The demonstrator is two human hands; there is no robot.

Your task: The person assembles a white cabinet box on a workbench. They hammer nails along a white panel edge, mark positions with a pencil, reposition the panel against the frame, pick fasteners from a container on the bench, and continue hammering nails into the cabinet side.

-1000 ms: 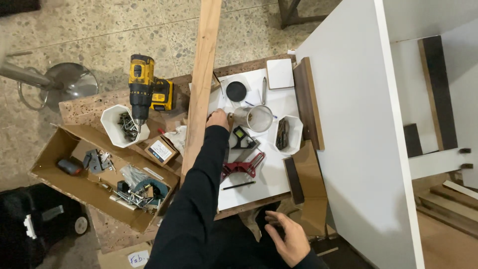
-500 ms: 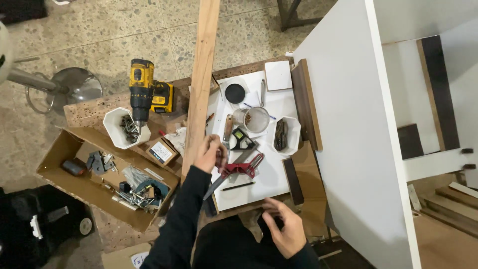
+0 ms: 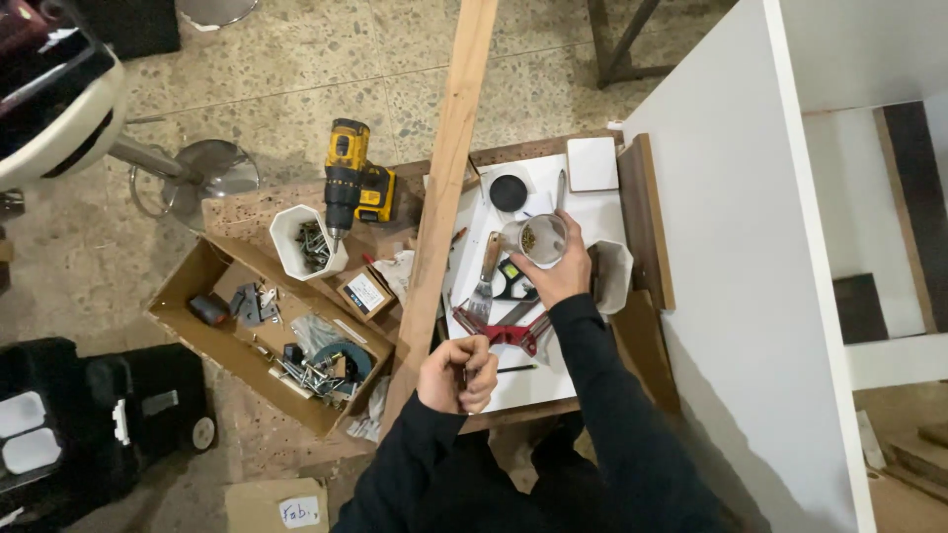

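Two hands are busy over a white tabletop [image 3: 592, 212] in the middle of the frame. The right hand [image 3: 555, 279] reaches up the frame and wraps its fingers around a clear round cup [image 3: 541, 240]. Small brown bits lie in the bottom of the cup. The cup stands upright, with its open top facing the camera.

The left hand [image 3: 456, 373] sits lower in the frame, curled into a loose fist. It seems to pinch something small, but I cannot tell what. The cup lies up and to the right of this hand, so the right hand is the nearer one.

A long wood plank [image 3: 442, 197] runs from the top of the frame down to just beside the left hand. It looks smooth and pale. A red metal clamp [image 3: 513, 334] lies flat between the two hands. A scraper [image 3: 484, 281] with a wood handle lies next to the cup. A yellow and black drill [image 3: 354, 188] rests to the left of the plank. Below it, a white tub [image 3: 301, 242] and a brown cardboard box [image 3: 197, 286] hold shiny screws.
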